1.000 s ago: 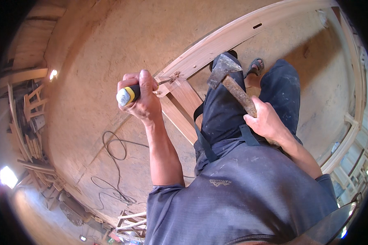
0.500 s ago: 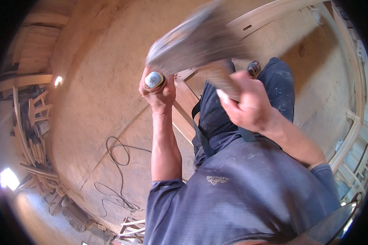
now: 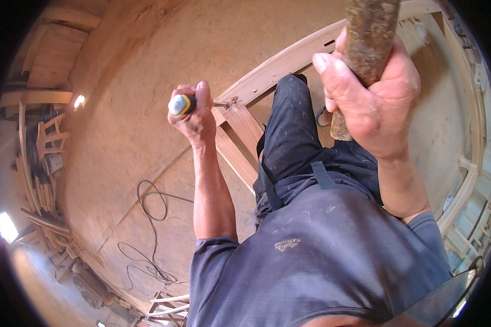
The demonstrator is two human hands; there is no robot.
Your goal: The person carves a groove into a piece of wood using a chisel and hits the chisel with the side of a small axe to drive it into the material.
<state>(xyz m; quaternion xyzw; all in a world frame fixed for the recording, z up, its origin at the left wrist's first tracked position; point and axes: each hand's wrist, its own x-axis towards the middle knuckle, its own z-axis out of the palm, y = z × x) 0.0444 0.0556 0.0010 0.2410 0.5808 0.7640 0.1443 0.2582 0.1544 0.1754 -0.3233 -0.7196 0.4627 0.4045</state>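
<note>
Chisel (image 3: 188, 103), yellow-and-black handle with a pale butt end, wrapped tight in the left hand (image 3: 193, 117), fingers curled fully round the grip. Blade tip set against the joint (image 3: 232, 102) of a long wooden frame (image 3: 281, 68) lying on the sandy floor (image 3: 142, 87), right where a short cross rail (image 3: 245, 128) meets the long curved-looking rail. Small chips of pale wood around that spot. Left forearm stretched out from the lower middle toward the joint.

Right hand (image 3: 373, 101) raised high and close to the camera, closed firmly round the rough wooden handle of a hammer (image 3: 365, 38); head of that tool out of view past the upper edge. Thumb laid along the handle, knuckles bunched.

Dark trousers (image 3: 303, 144) and a grey-blue shirt (image 3: 322, 256) below, one leg planted beside the cross rail. Sandalled foot (image 3: 323, 115) just visible behind the right wrist, resting near the frame.

Black cable (image 3: 153, 201) looped on the floor to the left, well apart from the frame. Stacked wooden chair parts (image 3: 43, 147) along the left edge, more frames (image 3: 472, 180) at the right rim.
</note>
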